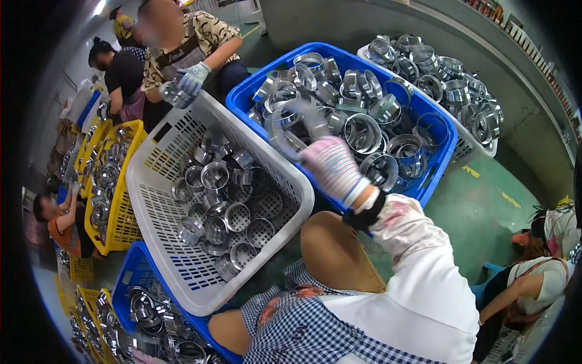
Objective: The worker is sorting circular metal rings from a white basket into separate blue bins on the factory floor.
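My right hand [334,165], in a white glove with pink and blue stripes, reaches over the near-left edge of a blue crate [418,195]. Its fingers close on a shiny metal ring [284,128], which is smeared by motion. More wide metal rings [362,133] are heaped in that crate. Just left of it, a white perforated basket [159,209] holds a looser layer of similar rings [215,176]. Only a pinkish bit of my left hand [145,358] shows at the lower edge, by the rings in another blue crate [128,267]; its fingers are hidden.
Across the white basket, a co-worker's gloved hand [193,79] holds metal rings. A second white basket [487,145] full of rings stands at the far right. Yellow crates [130,212] of metal parts line the left. Other people work left and at right. The floor [485,194] is green.
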`<state>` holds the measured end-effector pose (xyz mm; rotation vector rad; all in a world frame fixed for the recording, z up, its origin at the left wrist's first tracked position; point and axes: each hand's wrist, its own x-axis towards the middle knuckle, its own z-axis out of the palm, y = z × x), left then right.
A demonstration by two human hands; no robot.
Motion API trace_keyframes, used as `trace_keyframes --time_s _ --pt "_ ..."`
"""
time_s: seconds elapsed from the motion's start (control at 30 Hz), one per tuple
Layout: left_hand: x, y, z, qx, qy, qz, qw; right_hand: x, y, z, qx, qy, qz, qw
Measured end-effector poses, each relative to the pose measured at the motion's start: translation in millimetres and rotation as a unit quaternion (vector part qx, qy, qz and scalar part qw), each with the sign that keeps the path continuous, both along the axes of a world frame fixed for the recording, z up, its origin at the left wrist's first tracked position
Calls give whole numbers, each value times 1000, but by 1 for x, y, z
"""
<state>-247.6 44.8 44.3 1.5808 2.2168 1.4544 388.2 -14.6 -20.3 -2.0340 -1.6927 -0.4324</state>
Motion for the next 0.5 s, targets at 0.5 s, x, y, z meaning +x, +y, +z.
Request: trace_keyframes --time_s 0.5 --pt "-8 16 -156 -312 149 -146 927 -7 99 -39 -232 90 12 968"
